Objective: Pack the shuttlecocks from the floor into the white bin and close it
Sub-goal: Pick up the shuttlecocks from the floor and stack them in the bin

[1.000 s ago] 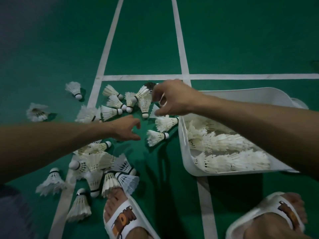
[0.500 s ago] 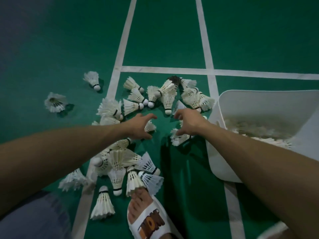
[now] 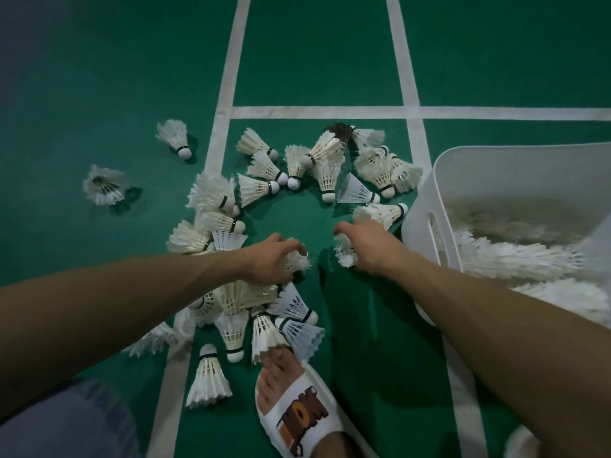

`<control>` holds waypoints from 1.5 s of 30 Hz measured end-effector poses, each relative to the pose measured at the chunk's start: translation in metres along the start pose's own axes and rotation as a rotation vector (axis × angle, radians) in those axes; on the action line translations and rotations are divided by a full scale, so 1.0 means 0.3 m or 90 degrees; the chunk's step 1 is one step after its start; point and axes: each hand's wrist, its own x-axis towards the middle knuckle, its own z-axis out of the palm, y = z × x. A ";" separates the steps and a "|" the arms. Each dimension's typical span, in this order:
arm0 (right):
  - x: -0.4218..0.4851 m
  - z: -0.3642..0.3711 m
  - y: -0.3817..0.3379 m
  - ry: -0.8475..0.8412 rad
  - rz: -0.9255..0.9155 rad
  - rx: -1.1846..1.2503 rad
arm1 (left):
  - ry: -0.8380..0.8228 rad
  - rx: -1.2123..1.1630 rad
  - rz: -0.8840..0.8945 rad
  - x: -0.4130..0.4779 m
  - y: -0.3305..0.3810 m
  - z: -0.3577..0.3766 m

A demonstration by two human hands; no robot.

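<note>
Green court floor [image 3: 330,61] carries a loose ring of feather shuttlecocks [image 3: 261,186], scattered from 7 o'clock round to 1 o'clock. The white bin [image 3: 426,206] stands open at 3 o'clock and already holds rows of stacked shuttlecocks [image 3: 515,259].

A second ago our right hand hung higher, near the far side of the ring, and our left reached out with relaxed fingers. Now both have dropped to the ring's centre. Our left hand [image 3: 267,259] curls its fingers over one shuttlecock [image 3: 297,261]. Our right hand [image 3: 367,246] curls over another shuttlecock [image 3: 344,254], near the bin wall.

The fingers hide the corks, so we cannot be sure either grip is fully closed. We judge this a two-handed pick: two more are about to go in, many remain on the floor, and closing is far off. Our slipper [image 3: 297,414] sits at 6 o'clock, touching the nearest feathers.
</note>
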 end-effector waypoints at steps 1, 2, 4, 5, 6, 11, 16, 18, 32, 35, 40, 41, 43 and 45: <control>0.001 0.003 0.001 0.011 0.002 0.006 | -0.010 -0.001 -0.006 -0.004 0.003 0.004; 0.001 0.006 0.000 0.016 0.005 0.013 | -0.012 -0.004 -0.012 -0.008 0.009 0.006; -0.003 0.012 -0.002 0.028 0.012 0.034 | -0.003 -0.018 -0.022 -0.011 0.020 0.004; -0.007 0.014 -0.005 0.036 0.015 0.046 | 0.002 -0.028 -0.028 -0.012 0.024 0.003; -0.012 0.016 -0.007 0.043 0.019 0.059 | 0.002 -0.034 -0.031 -0.014 0.027 0.004; -0.040 0.035 -0.011 0.064 0.049 0.122 | 0.023 0.006 -0.023 -0.011 0.058 0.059; -0.055 0.030 -0.023 0.090 0.074 0.164 | 0.062 -0.033 -0.014 -0.001 0.104 0.089; -0.061 0.018 -0.034 0.107 0.067 0.178 | 0.074 -0.081 -0.018 -0.004 0.103 0.080; -0.192 -0.443 0.012 0.286 -0.017 0.384 | 0.259 -0.375 0.043 -0.131 0.284 -0.317; -0.254 -0.538 0.099 0.331 0.004 0.422 | 0.296 -0.373 0.077 -0.147 0.350 -0.369; -0.350 -0.532 0.225 0.349 0.048 0.483 | 0.133 -0.226 0.013 -0.110 0.413 -0.353; -0.360 -0.516 0.238 0.349 0.053 0.490 | 0.119 -0.206 0.007 -0.096 0.412 -0.344; -0.375 -0.486 0.252 0.349 0.059 0.498 | 0.112 -0.208 0.001 -0.069 0.406 -0.326; -0.382 -0.459 0.256 0.340 0.058 0.489 | 0.091 -0.207 -0.011 -0.045 0.389 -0.306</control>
